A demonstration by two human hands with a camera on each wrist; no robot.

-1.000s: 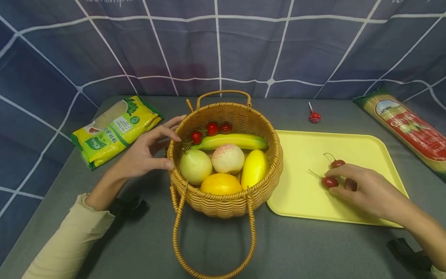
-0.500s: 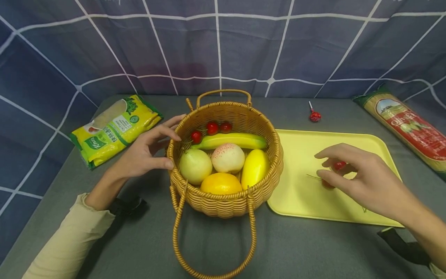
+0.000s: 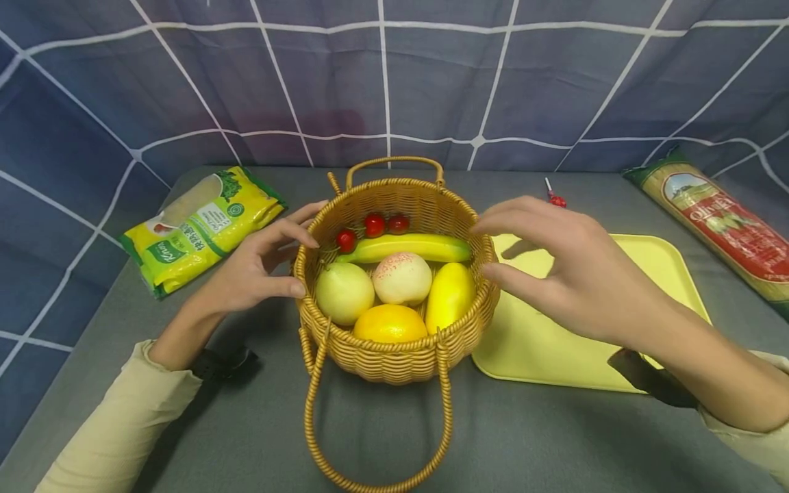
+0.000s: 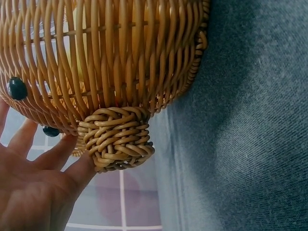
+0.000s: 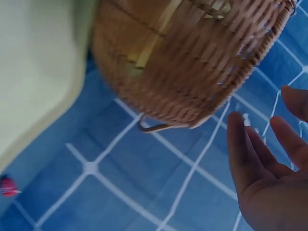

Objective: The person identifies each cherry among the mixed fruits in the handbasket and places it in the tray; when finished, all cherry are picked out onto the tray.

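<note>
A round wicker basket holds a pear, a peach, a banana, an orange-yellow lemon-like fruit, a yellow oval fruit and red cherries. My left hand rests against the basket's left side, its fingers spread at the rim; the left wrist view shows them touching the wicker by a woven knob. At the right rim hovers my right hand, fingers loosely bent, nothing seen between them. The right wrist view shows that hand apart from the basket.
A yellow tray lies right of the basket, partly hidden by my right arm; its cherries are out of sight. Behind it is a red lollipop. A Knorr bag lies left, a pasta packet far right. The basket's handle extends forward.
My right hand has let go of the cherries on the tray and moved left to the basket's right rim. The left hand and the basket have stayed in place.
</note>
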